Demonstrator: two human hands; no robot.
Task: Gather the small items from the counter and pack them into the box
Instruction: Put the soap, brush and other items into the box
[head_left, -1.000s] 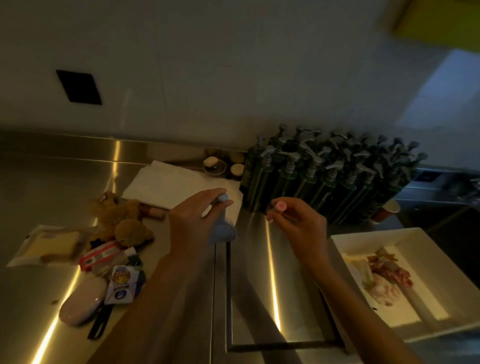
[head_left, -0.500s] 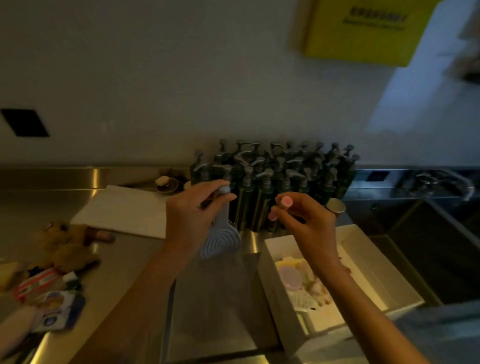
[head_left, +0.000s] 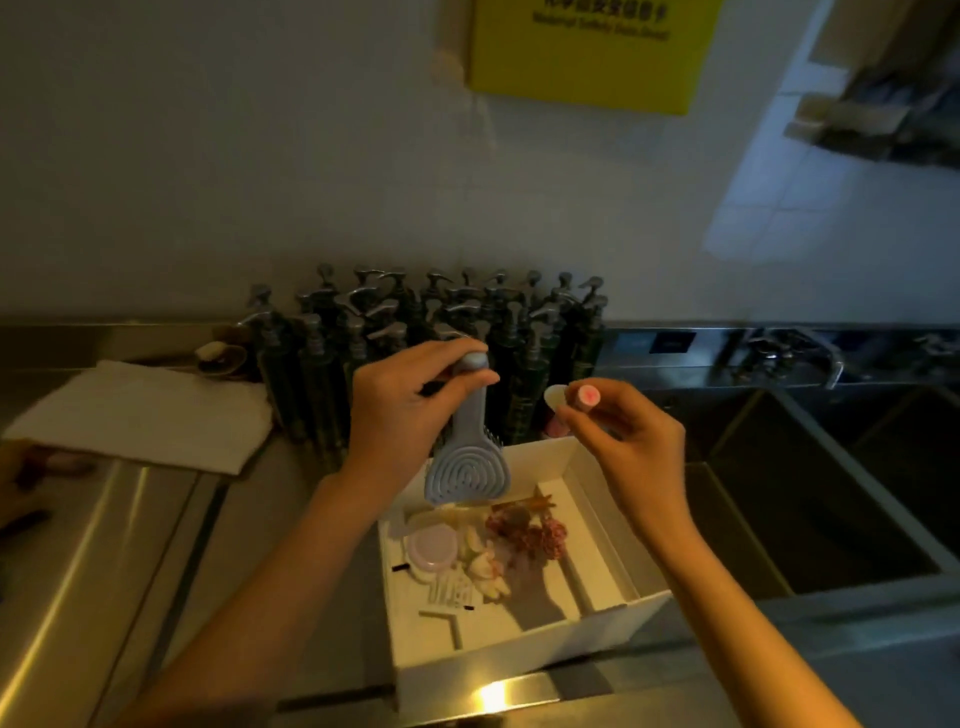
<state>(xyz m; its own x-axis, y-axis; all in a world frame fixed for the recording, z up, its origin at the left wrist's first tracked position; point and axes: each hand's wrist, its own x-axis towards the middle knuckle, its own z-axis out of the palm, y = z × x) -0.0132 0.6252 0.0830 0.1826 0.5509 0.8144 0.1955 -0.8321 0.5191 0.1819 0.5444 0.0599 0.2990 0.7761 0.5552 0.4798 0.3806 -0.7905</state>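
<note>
1. Over the open white cardboard box (head_left: 524, 642), left hand (head_left: 400, 415) grips a pale blue plastic hairbrush (head_left: 466, 457) by its handle, long axis vertical, head down.
2. Right hand (head_left: 631, 441) pinches a small pink-capped tube (head_left: 584, 397), also above the box.
3. Box directly below both; brush head nearer.

Box (head_left: 524, 642) mouth open; pump bottles (head_left: 436, 332) crowd behind.

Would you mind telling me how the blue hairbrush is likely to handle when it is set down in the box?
The blue hairbrush looks rigid: held by its handle tip in the left hand, it hangs straight. It seems light, a fingertip grip suffices. Its flat head probably won't roll in the box.
</note>
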